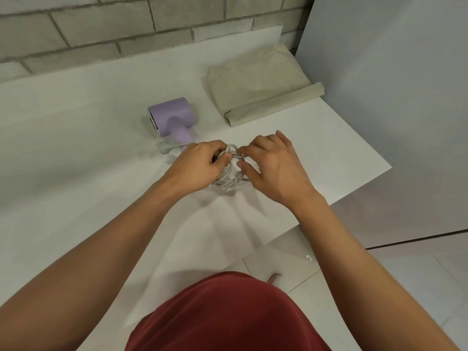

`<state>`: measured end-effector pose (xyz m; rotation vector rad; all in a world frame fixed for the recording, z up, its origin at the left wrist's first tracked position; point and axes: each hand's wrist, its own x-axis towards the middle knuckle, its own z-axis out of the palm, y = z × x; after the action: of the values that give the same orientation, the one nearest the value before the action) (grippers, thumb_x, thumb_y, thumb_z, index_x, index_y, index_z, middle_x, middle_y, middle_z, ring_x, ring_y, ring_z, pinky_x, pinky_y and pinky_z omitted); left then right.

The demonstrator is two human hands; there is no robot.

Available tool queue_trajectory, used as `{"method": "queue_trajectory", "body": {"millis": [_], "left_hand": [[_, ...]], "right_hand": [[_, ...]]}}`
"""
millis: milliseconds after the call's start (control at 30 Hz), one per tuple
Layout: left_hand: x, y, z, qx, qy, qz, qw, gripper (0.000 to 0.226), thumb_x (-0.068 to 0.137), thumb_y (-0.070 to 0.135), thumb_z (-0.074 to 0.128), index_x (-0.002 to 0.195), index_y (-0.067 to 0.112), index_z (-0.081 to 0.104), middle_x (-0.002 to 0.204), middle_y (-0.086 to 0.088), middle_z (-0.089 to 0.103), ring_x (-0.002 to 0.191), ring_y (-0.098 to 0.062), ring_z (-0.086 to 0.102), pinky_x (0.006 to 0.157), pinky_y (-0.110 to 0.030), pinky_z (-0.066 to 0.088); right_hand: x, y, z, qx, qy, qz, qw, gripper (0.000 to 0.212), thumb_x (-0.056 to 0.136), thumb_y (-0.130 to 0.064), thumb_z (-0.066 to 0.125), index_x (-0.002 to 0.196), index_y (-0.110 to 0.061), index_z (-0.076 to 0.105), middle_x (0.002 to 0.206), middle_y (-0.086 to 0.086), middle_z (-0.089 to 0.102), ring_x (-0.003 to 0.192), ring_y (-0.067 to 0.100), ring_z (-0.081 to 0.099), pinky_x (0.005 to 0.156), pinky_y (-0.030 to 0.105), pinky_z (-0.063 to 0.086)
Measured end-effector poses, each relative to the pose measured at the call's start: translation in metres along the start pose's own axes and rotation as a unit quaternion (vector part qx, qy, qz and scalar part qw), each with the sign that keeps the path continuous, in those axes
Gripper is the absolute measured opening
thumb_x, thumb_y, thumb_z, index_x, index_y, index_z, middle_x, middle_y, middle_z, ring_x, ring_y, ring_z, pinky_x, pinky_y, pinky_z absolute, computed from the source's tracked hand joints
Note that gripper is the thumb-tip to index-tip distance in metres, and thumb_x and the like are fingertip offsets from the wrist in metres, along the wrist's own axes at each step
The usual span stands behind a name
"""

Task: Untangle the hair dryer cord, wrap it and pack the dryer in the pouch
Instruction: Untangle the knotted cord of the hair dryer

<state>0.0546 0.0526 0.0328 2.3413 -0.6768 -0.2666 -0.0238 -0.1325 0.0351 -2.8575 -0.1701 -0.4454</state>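
Pinching cord [229, 183]; dryer [172, 115] barrel L-R.

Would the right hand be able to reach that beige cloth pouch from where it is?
Probably yes: the beige cloth pouch lies beyond the right hand with nothing between them. But that hand is busy pinching the tangled grey cord.

One purple plastic hair dryer [172, 115] is seen on one white table [76, 148]. One grey twisted cord [229, 182] is counted just in front of the hair dryer. One beige cloth pouch [255, 89] is found to the right of the hair dryer. Two bare hands are counted in front of the hair dryer: one left hand [200, 168] and one right hand [273, 168].
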Motion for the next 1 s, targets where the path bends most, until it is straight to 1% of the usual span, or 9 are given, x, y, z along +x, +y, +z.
{"method": "queue_trajectory", "body": {"millis": [67, 133, 200, 267, 400, 500, 600, 800, 1000], "left_hand": [[0.0, -0.001, 0.0, -0.006, 0.0, 0.005, 1.0, 0.022, 0.103, 0.036, 0.055, 0.11, 0.021, 0.069, 0.087, 0.0, 0.074, 0.078, -0.017, 0.067, 0.075, -0.045, 0.054], [0.0, -0.002, 0.001, -0.022, -0.001, 0.008, 1.0, 0.023, 0.103, 0.036, 0.056, 0.123, 0.026, 0.063, 0.088, 0.006, 0.074, 0.073, -0.005, 0.064, 0.07, -0.031, 0.052], [0.0, -0.002, 0.001, -0.041, 0.002, 0.005, 0.999, 0.029, 0.104, 0.037, 0.057, 0.131, 0.03, 0.054, 0.09, 0.011, 0.074, 0.069, -0.001, 0.063, 0.065, -0.022, 0.045], [0.0, -0.004, -0.001, -0.05, 0.007, 0.002, 0.999, 0.028, 0.104, 0.037, 0.056, 0.131, 0.028, 0.053, 0.091, 0.012, 0.075, 0.066, -0.002, 0.063, 0.062, -0.02, 0.044], [0.0, -0.006, -0.005, -0.027, -0.004, 0.0, 1.0, 0.021, 0.103, 0.038, 0.058, 0.111, 0.023, 0.07, 0.089, 0.002, 0.074, 0.077, -0.016, 0.065, 0.075, -0.041, 0.054], [-0.001, -0.004, 0.002, -0.01, -0.007, -0.005, 1.0, 0.023, 0.103, 0.038, 0.059, 0.101, 0.018, 0.07, 0.085, -0.002, 0.071, 0.078, -0.02, 0.063, 0.077, -0.045, 0.053], [-0.001, -0.002, 0.006, -0.009, 0.002, -0.006, 1.0, 0.021, 0.103, 0.036, 0.056, 0.102, 0.017, 0.067, 0.085, -0.002, 0.069, 0.077, -0.019, 0.061, 0.075, -0.044, 0.051], [0.0, -0.004, 0.001, 0.008, -0.024, 0.017, 1.0, 0.024, 0.105, 0.038, 0.053, 0.109, 0.02, 0.068, 0.088, 0.005, 0.067, 0.078, -0.013, 0.059, 0.071, -0.029, 0.044], [-0.001, -0.012, -0.005, 0.04, -0.105, 0.074, 0.991, 0.025, 0.103, 0.042, 0.056, 0.122, 0.028, 0.067, 0.097, 0.007, 0.061, 0.095, -0.016, 0.055, 0.086, -0.032, 0.042]], "right_hand": [[0.002, 0.002, 0.003, 0.004, 0.003, -0.009, 1.0, 0.022, 0.097, -0.026, 0.066, 0.114, -0.018, 0.078, 0.094, 0.004, 0.069, 0.087, 0.032, 0.066, 0.108, 0.056, 0.045], [0.004, 0.003, 0.0, 0.049, 0.022, 0.004, 0.999, 0.019, 0.097, -0.025, 0.066, 0.107, -0.019, 0.081, 0.085, 0.003, 0.066, 0.078, 0.029, 0.062, 0.089, 0.05, 0.053], [0.004, 0.004, -0.008, 0.124, 0.043, 0.047, 0.99, 0.015, 0.096, -0.025, 0.069, 0.102, -0.019, 0.082, 0.084, -0.001, 0.066, 0.08, 0.022, 0.062, 0.079, 0.039, 0.052], [0.002, 0.008, -0.021, 0.215, 0.081, 0.106, 0.968, 0.01, 0.096, -0.021, 0.072, 0.099, -0.019, 0.081, 0.088, -0.004, 0.067, 0.085, 0.011, 0.063, 0.081, 0.026, 0.05], [0.002, 0.021, -0.042, 0.32, 0.119, 0.212, 0.915, 0.008, 0.1, -0.025, 0.069, 0.095, -0.025, 0.075, 0.098, -0.008, 0.07, 0.094, 0.0, 0.064, 0.086, 0.015, 0.048], [0.004, 0.025, -0.039, 0.272, 0.071, 0.224, 0.933, 0.012, 0.103, -0.03, 0.064, 0.096, -0.026, 0.073, 0.101, -0.009, 0.068, 0.093, -0.009, 0.06, 0.08, 0.006, 0.042], [0.005, 0.021, -0.032, 0.252, 0.077, 0.216, 0.94, 0.017, 0.104, -0.031, 0.061, 0.103, -0.02, 0.074, 0.102, -0.008, 0.069, 0.095, -0.006, 0.06, 0.079, 0.008, 0.042], [0.011, 0.017, -0.021, 0.25, 0.09, 0.243, 0.933, 0.021, 0.106, -0.035, 0.057, 0.106, -0.019, 0.072, 0.099, -0.003, 0.068, 0.093, 0.013, 0.061, 0.084, 0.028, 0.049], [0.011, 0.011, -0.037, 0.432, 0.107, 0.238, 0.864, 0.019, 0.104, -0.029, 0.063, 0.104, -0.014, 0.073, 0.085, -0.006, 0.066, 0.079, 0.007, 0.061, 0.081, 0.029, 0.054]]}}
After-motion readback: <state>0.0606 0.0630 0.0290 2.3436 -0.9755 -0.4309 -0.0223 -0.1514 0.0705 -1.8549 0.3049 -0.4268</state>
